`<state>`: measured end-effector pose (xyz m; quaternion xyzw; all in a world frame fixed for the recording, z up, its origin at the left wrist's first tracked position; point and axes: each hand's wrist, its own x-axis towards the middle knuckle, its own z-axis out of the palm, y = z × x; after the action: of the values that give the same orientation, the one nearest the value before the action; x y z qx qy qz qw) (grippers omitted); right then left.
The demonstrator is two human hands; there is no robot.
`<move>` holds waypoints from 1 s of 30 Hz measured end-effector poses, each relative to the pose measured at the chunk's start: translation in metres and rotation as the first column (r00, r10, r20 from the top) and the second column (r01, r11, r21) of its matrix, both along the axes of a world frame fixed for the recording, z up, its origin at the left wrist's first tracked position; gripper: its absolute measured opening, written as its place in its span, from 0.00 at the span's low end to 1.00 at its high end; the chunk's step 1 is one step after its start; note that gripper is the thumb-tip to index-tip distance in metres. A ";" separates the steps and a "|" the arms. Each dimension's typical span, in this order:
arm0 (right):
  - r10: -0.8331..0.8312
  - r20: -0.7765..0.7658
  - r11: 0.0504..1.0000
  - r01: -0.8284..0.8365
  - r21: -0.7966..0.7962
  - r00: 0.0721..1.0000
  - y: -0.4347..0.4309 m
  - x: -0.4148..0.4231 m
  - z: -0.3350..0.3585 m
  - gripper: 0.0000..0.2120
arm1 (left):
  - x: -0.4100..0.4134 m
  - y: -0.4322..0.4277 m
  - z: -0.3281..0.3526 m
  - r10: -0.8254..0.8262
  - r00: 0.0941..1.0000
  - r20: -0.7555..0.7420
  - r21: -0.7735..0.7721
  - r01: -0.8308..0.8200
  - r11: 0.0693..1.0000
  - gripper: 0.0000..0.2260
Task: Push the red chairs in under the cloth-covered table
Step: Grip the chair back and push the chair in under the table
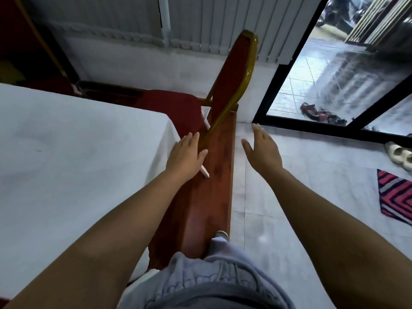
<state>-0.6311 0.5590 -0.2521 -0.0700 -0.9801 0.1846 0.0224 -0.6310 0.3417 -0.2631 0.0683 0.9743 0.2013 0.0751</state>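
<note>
A table covered with a white cloth [66, 152] fills the left side. At its far right corner stands a red chair [231, 79] with a gold metal frame, its red seat [176, 108] partly beside the table edge. A wooden bench [207, 186] runs along the table's right side toward me. My left hand [186, 156] is stretched out flat over the bench near the chair's gold frame, fingers apart, holding nothing. My right hand [263, 150] hovers open over the tiled floor, right of the bench and apart from the chair.
A white wall with vertical blinds [211, 25] lies behind the chair. A black-framed glass door [287, 85] is at right, with sandals [321, 114] outside. White slippers [399, 155] and a striped mat [394, 195] lie on the floor at right. Another red chair [20, 47] stands at far left.
</note>
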 end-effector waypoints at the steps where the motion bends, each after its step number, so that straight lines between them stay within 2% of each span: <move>1: 0.011 -0.007 1.000 -0.011 0.003 1.000 0.008 -0.015 0.002 0.29 | -0.011 0.008 0.001 0.008 1.000 -0.003 -0.001 -0.008 1.000 0.28; 11: 0.033 -0.046 0.999 -0.034 -0.023 0.998 0.050 -0.142 0.004 0.28 | -0.114 0.067 0.003 0.010 1.000 -0.009 0.059 -0.009 0.998 0.28; 21: 0.034 -0.082 0.999 -0.033 0.021 0.996 0.068 -0.277 -0.002 0.30 | -0.244 0.092 0.000 -0.096 0.995 0.005 0.095 0.095 0.991 0.31; 30: 0.049 -0.148 0.999 -0.046 0.023 0.988 0.070 -0.353 0.004 0.32 | -0.299 0.113 -0.001 -0.214 0.975 0.055 0.138 0.205 0.969 0.34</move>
<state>-0.9843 0.6289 -0.2478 -0.0324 -0.9788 0.1802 0.0916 -0.9297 0.4551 -0.2643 0.1685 0.9430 0.2585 0.1249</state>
